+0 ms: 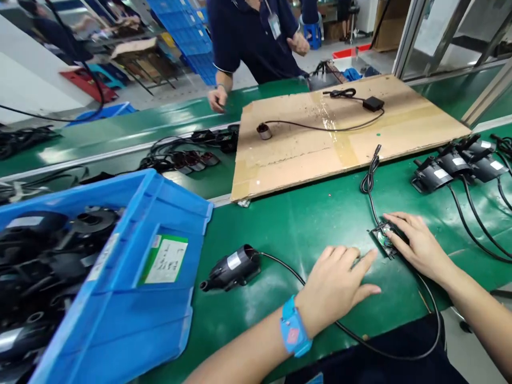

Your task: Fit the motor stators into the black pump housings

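Observation:
My right hand [416, 242] rests on a small black control box [383, 237] lying on the green belt [320, 213], fingers pressing it down. My left hand [338, 280], with a blue wrist strap [294, 328], lies flat on the belt just left of that box, its fingertips almost touching it. A black cable [370, 178] runs from the box toward the cardboard. Another cable leads left to a black pump [234, 268] lying on its side.
A blue bin [160, 298] full of black pumps sits at the left. A cardboard sheet [304, 144] with a pump part and adapter lies behind. Several finished pumps [452, 165] line the right. A person in dark blue stands across the belt.

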`<action>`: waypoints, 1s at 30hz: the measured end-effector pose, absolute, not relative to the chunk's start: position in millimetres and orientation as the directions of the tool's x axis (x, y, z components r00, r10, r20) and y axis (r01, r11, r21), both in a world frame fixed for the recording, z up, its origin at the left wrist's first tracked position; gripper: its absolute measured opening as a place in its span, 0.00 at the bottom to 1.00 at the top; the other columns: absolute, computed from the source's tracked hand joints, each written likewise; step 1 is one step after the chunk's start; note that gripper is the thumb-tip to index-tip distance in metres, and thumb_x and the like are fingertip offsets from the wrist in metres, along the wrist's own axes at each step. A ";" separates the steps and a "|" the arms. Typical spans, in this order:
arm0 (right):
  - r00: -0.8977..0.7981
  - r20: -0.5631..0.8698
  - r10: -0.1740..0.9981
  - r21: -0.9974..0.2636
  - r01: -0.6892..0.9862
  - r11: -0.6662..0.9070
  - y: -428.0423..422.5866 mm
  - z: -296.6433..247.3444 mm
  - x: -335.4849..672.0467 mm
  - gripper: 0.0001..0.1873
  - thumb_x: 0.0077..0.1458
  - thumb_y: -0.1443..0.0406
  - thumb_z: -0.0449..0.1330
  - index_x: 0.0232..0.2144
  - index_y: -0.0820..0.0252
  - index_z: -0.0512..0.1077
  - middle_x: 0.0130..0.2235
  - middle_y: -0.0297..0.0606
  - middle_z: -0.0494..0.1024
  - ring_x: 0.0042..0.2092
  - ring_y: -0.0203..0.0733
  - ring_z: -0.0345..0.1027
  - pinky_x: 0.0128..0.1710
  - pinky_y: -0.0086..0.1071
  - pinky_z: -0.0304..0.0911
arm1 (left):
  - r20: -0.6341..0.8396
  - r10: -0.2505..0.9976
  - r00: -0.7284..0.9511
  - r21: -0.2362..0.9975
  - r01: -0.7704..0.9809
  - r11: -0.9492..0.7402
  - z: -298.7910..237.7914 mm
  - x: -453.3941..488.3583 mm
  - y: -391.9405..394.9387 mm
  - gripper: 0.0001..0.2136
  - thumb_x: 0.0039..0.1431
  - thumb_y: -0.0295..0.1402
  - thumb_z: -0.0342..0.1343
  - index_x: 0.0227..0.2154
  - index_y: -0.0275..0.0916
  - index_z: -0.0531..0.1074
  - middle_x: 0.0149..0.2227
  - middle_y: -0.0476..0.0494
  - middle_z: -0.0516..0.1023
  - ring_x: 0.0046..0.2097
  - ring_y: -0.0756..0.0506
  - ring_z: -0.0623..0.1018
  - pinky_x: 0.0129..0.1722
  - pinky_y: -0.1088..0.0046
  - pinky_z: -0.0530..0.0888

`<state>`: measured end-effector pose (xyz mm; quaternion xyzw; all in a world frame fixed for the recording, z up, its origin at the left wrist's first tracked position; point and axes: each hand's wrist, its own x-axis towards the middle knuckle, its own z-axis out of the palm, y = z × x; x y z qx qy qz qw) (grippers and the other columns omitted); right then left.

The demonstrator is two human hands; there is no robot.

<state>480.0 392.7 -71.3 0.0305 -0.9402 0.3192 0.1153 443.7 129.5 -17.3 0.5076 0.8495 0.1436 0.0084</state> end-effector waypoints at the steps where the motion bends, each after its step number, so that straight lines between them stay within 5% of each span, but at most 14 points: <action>1: -0.956 0.294 0.011 -0.546 -0.158 0.823 392.7 -72.1 481.4 0.24 0.69 0.57 0.56 0.63 0.55 0.66 0.57 0.46 0.71 0.58 0.53 0.65 0.59 0.52 0.63 | 0.114 0.880 -0.462 0.226 0.874 0.430 -21.6 444.3 139.3 0.30 0.67 0.55 0.52 0.62 0.38 0.65 0.46 0.42 0.77 0.44 0.40 0.75 0.41 0.60 0.70; 6: -0.874 0.469 -0.128 -0.400 -0.339 0.852 392.2 -69.7 483.3 0.13 0.69 0.69 0.55 0.52 0.59 0.74 0.48 0.41 0.78 0.51 0.46 0.69 0.54 0.43 0.67 | 0.072 0.904 -0.422 0.145 0.901 0.409 -29.5 439.0 169.0 0.29 0.68 0.52 0.54 0.63 0.38 0.64 0.42 0.43 0.75 0.42 0.41 0.74 0.39 0.62 0.68; 14: -0.888 0.326 -0.325 -0.157 -0.390 0.907 392.0 -59.3 477.8 0.16 0.70 0.71 0.51 0.52 0.63 0.76 0.51 0.42 0.80 0.53 0.49 0.70 0.51 0.46 0.66 | 0.063 0.881 -0.469 0.228 0.866 0.445 -36.8 426.8 169.3 0.26 0.68 0.52 0.54 0.59 0.39 0.67 0.40 0.43 0.74 0.43 0.41 0.73 0.39 0.63 0.68; 17: -0.881 0.335 -0.335 -0.254 -0.427 0.868 397.0 -53.4 472.5 0.17 0.67 0.74 0.50 0.50 0.64 0.76 0.48 0.41 0.81 0.51 0.47 0.71 0.51 0.45 0.67 | 0.069 0.882 -0.467 0.236 0.866 0.440 -41.4 427.0 169.3 0.26 0.68 0.52 0.54 0.60 0.40 0.67 0.40 0.43 0.74 0.43 0.41 0.73 0.39 0.64 0.67; 21: -0.896 0.400 -0.195 -0.506 -0.393 0.768 406.3 -48.1 480.7 0.22 0.64 0.76 0.48 0.52 0.57 0.75 0.48 0.37 0.80 0.50 0.43 0.73 0.53 0.41 0.68 | 0.052 0.878 -0.476 0.258 0.856 0.448 -45.0 425.7 167.6 0.23 0.68 0.51 0.54 0.56 0.40 0.70 0.41 0.43 0.74 0.42 0.42 0.73 0.38 0.64 0.67; 26: -0.874 0.380 -0.303 -0.352 -0.439 0.827 413.1 -43.3 507.3 0.08 0.65 0.65 0.61 0.46 0.54 0.74 0.42 0.33 0.80 0.45 0.45 0.72 0.50 0.43 0.62 | 0.018 0.868 -0.496 0.269 0.839 0.474 -45.7 422.9 163.7 0.22 0.67 0.51 0.56 0.53 0.39 0.71 0.43 0.43 0.75 0.43 0.42 0.73 0.39 0.62 0.68; 30: -0.869 0.309 -0.386 -0.236 -0.464 0.854 415.7 -46.5 513.3 0.08 0.72 0.62 0.54 0.47 0.52 0.73 0.43 0.31 0.80 0.46 0.42 0.71 0.48 0.41 0.57 | 0.037 0.865 -0.500 0.251 0.843 0.476 -15.1 435.0 154.6 0.25 0.63 0.51 0.61 0.55 0.40 0.70 0.44 0.43 0.76 0.43 0.41 0.73 0.39 0.62 0.68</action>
